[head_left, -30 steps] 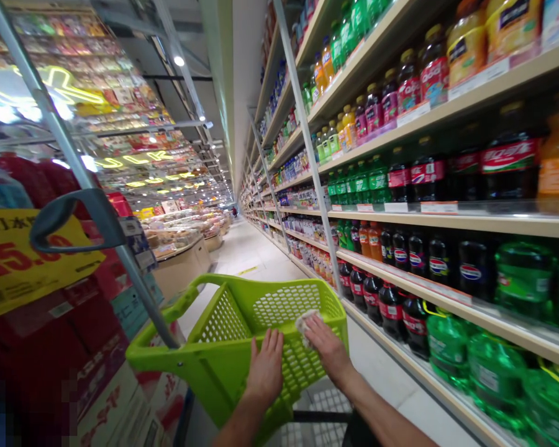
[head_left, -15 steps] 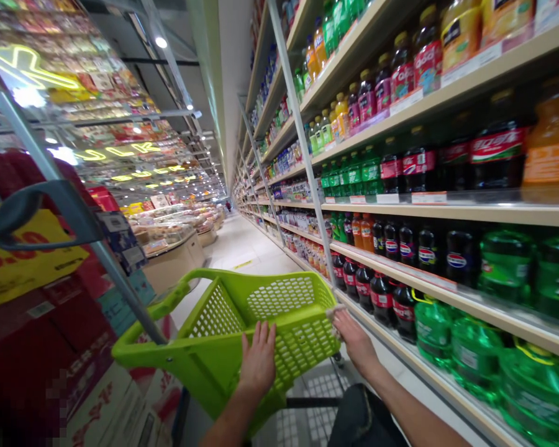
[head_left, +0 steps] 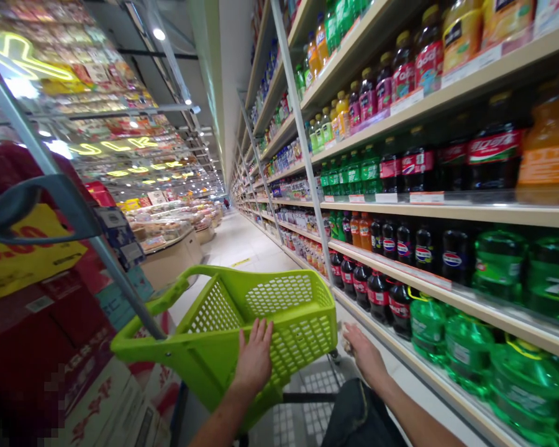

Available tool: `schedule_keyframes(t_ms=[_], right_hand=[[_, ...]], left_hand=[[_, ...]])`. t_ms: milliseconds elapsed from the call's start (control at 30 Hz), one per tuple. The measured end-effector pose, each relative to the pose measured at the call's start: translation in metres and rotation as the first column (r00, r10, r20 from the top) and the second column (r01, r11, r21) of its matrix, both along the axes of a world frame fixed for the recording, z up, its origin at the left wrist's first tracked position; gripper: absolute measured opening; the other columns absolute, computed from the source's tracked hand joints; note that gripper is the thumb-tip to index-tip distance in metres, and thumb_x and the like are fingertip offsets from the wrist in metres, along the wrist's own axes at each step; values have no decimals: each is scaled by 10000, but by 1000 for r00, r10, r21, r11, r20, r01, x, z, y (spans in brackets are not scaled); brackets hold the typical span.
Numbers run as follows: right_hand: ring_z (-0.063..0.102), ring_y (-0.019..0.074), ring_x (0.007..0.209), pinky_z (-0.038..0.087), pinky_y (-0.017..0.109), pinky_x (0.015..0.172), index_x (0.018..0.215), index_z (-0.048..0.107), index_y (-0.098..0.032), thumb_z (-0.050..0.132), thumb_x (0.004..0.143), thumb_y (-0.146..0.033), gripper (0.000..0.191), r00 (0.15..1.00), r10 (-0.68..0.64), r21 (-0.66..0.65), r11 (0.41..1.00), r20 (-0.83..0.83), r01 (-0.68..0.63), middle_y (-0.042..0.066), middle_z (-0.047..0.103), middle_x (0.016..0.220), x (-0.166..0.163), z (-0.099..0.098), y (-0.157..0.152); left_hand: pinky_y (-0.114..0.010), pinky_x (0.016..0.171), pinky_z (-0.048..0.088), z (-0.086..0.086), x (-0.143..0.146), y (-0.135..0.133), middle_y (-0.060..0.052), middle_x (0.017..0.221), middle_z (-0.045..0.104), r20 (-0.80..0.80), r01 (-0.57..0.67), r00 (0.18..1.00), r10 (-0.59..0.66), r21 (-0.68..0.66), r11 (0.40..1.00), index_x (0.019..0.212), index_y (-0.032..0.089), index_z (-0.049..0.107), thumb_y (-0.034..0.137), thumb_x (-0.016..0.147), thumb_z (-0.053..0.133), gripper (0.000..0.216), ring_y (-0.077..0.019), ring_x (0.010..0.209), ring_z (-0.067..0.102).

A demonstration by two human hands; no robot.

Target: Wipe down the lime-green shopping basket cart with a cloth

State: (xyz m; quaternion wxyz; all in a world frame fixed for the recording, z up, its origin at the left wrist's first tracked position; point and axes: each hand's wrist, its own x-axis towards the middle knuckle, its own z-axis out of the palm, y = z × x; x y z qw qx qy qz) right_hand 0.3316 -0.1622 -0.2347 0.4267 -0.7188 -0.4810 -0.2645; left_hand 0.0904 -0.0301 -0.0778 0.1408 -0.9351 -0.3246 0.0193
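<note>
A lime-green shopping cart basket (head_left: 200, 351) with perforated walls stands in front of me. My left hand (head_left: 255, 357) lies on its near side, fingers stretched out over the upper edge and holding nothing. Just off the basket's right end is my right hand (head_left: 364, 355), its fingers closed on a crumpled whitish cloth (head_left: 347, 341). The cloth is small and partly hidden by the fingers. A gap separates this hand from the basket. Beneath the basket, part of a grey lower rack (head_left: 286, 428) shows.
Shelves of drink bottles (head_left: 377, 292) line the right side, with large green bottles (head_left: 524, 372) low down. At left stand stacked cartons (head_left: 51, 335), a yellow price sign (head_left: 32, 248) and a metal pole with a grey handle (head_left: 46, 211). A pale aisle floor (head_left: 242, 239) runs ahead.
My right hand has come off the basket's right end and moved slightly right and down with the cloth. My left hand stays on the near side.
</note>
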Motion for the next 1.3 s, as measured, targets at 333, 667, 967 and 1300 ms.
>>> schedule_keyframes(t_ms=[333,667,967,1300], right_hand=[[420,199,1186,398,419,955,1056,594,-165,321,758,-58,419,988,43,97,995,-147,-29,85,519,1230,-22,29,33],[385,186,1211,346,414,1001,1090,584,-207,369,809,-107,367,959,282,128,952,-8,-278,58,503,1249,-59,56,43],[425,185,1182,417,392,942,1113,565,-225,369,786,-62,414,918,378,-17,925,117,-379,50,533,1218,-90,37,51],[488,174,1123,459,346,886,1088,580,-237,377,801,-72,388,854,469,-137,883,227,-449,50,584,1151,-120,38,67]], left_hand=[[-501,1051,100,10,-32,13,-61,1433,206,73,-63,996,60,36,997,1345,121,246,98,633,341,718,-207,1328,112],[-554,1033,84,16,-48,23,-99,1422,232,172,-113,980,102,53,992,1330,89,263,99,634,383,706,-240,1319,140],[-542,1039,52,17,-71,28,-115,1417,245,224,-102,971,78,97,990,1319,98,287,84,659,379,667,-237,1319,145],[-544,1043,63,13,-89,29,-106,1407,277,233,6,972,-41,148,989,1314,120,295,115,677,364,641,-230,1314,165]])
